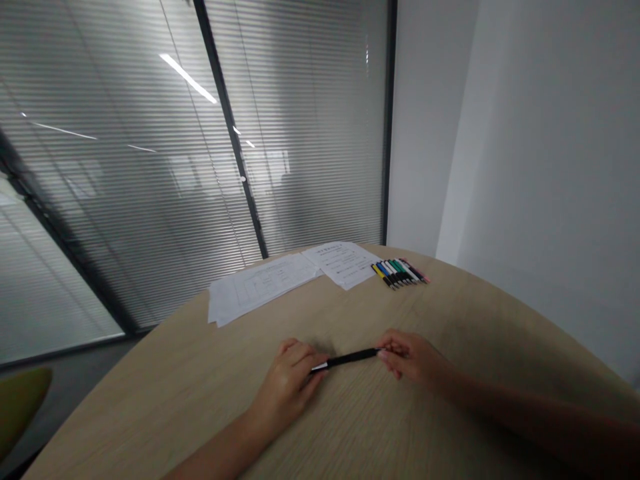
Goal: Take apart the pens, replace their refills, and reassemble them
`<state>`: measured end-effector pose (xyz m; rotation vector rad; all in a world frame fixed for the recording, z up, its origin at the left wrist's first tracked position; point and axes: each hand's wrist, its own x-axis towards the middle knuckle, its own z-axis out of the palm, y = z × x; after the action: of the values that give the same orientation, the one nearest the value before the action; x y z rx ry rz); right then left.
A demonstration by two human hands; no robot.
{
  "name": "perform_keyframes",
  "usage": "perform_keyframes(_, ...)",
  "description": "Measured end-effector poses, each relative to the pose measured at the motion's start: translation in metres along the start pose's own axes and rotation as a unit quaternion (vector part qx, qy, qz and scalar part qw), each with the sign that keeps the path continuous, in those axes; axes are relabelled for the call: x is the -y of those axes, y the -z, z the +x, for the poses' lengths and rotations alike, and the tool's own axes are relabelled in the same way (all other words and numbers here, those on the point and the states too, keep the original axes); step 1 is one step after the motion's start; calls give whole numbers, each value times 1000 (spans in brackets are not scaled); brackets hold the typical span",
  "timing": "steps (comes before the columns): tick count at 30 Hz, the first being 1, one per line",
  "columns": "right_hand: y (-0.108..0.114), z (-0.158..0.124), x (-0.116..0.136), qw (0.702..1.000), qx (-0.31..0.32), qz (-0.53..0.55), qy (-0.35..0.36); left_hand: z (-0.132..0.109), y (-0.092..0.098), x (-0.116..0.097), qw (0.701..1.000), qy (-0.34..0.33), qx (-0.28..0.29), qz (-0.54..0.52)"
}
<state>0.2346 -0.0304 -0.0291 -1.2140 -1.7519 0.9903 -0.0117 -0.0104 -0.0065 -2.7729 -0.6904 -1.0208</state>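
A glass partition (130,200) with horizontal slatted blinds fills the upper left of the frame, and a dark metal mullion (230,127) runs down it. A white wall (540,133) takes up the right side. An olive-green chair (17,413) is cut off at the lower-left edge.

A round pale-wood bench (200,407) spans the lower half of the frame, its far edge curving across the middle. Near that edge lie two printed papers (263,287) (345,263), their small text too blurred to read. Just to their right, a tight row of colored pens (399,271) lies side by side, with yellow, blue, green and pink among them.

Near the bottom middle, the left hand (286,387) and right hand (410,357) hold a black pen (347,359) between them, at a slant. The left fingers (300,353) curl over its lower-left end, partly hiding it, with a white band showing just past them. The right fingers (387,347) pinch its upper-right end, their tips hiding the pen's end. I cannot tell whether the pen touches the bench.
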Motion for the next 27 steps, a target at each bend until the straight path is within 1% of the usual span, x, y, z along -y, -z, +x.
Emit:
perform_keyframes(5,2,-2,1,1000,5,-30,-4,2,2,-5,999,-28,7,15)
perform_keyframes(8,3,-4,2,998,12,-64,3,2,3,-6,999,-34,-5,29)
perform_keyframes(10,4,-4,3,997,19,-74,13,2,4,-8,998,-49,-18,41)
perform_keyframes(14,3,-3,0,998,26,-50,9,2,5,-11,995,-78,-28,57)
perform_keyframes(17,2,-1,-3,999,22,-25,3,2,5,-12,996,-67,-32,47)
perform_keyframes(20,1,0,-6,999,20,-25,2,3,4,-9,999,-20,-38,-4)
perform_keyframes(22,1,0,-7,999,14,-48,4,4,4,-4,996,39,-52,-56)
perform_keyframes(24,1,0,-9,998,3,-67,7,4,3,1,984,117,-62,-119)
perform_keyframes(27,3,2,-10,997,-14,-80,8,3,-1,7,951,219,-46,-213)
